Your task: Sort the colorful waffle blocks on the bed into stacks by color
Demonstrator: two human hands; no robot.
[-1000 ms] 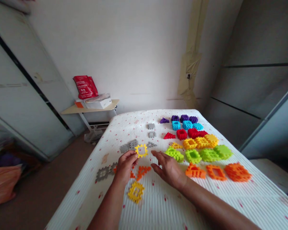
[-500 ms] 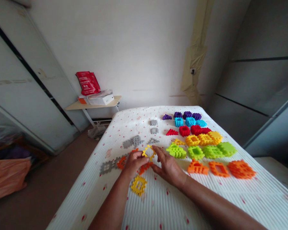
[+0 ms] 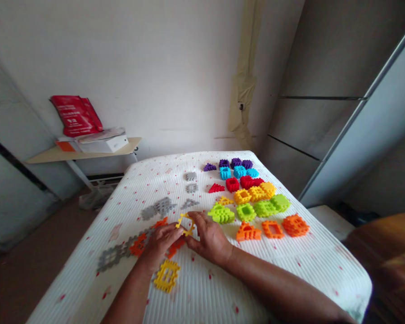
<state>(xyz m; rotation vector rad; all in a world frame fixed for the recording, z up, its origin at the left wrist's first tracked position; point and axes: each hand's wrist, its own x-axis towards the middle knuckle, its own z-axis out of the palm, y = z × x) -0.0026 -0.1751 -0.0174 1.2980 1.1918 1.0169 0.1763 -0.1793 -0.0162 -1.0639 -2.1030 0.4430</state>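
My left hand [image 3: 160,245] pinches a yellow square frame block [image 3: 178,225], an open-centred interlocking piece with notched edges, by its left side. On the frame's right side, my right hand [image 3: 211,236] has its fingers and thumb closed about the edge. The frame is tilted up above the bedspread. Beneath and beside my hands lie orange notched pieces [image 3: 138,244], partly covered, joined to a row of grey pieces [image 3: 110,258]. A yellow window-shaped piece [image 3: 167,275] lies flat just in front of my left wrist.
Sorted blocks stand to the right in rows: orange [image 3: 273,229], green [image 3: 245,212], yellow [image 3: 242,196], red [image 3: 232,184], light blue [image 3: 225,173] and purple [image 3: 236,162]. Grey pieces [image 3: 164,206] lie further left. A side table [image 3: 50,154] holds a red bag [image 3: 74,116].
My view has turned to the right, so the bed and blocks sit further left. My right hand's fingers have closed in on the yellow frame, which both hands still hold up.
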